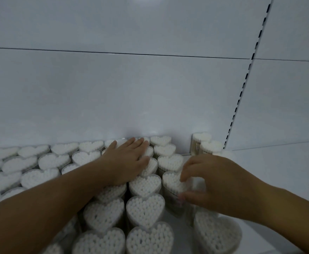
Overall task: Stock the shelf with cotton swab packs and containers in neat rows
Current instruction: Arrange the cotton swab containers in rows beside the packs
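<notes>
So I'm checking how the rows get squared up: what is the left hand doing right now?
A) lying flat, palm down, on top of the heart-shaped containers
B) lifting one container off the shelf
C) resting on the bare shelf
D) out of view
A: the left hand lies spread, palm down, across the tops of the heart-shaped containers, gripping none.
</notes>
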### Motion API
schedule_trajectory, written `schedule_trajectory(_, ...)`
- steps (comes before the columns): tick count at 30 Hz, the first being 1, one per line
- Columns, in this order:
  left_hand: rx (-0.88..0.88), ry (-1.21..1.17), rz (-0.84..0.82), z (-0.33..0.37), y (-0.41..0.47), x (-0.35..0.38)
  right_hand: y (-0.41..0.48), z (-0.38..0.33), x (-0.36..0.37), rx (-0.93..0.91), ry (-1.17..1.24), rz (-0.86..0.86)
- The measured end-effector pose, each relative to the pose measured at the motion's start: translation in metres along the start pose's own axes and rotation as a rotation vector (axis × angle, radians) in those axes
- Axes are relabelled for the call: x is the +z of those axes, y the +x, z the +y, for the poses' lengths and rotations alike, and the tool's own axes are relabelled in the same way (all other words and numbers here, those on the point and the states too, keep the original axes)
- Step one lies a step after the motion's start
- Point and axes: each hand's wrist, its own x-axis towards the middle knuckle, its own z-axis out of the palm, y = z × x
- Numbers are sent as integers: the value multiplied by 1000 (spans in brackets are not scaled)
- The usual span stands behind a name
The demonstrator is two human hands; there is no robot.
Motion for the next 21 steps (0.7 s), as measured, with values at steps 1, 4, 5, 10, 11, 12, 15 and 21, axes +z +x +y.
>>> schedule_trajectory(1,0,0,-2,0,0,0,1,0,1,11,24,11)
schedule_trajectory(4,-3,3,-8,0,0,-1,6,0,1,62,117,45)
schedule_trajectory(5,-6,9,-12,0,0,-1,6,1,1,79,143,54)
schedule_trajectory(10,-19,33,-22,2,1,-3,-21,11,-14,240,194,38)
schedule_trajectory(11,-22,34,-24,2,1,-3,-28,13,-18,281,188,-16)
schedule_trajectory(12,-24,37,-27,3,0,-3,-34,14,-20,312,188,-63)
schedule_trajectory(15,-28,47,-30,3,-1,-3,-39,17,-21,344,213,-95)
schedule_trajectory(21,-31,40,-20,5,-3,-4,-41,23,-19,280,351,-162)
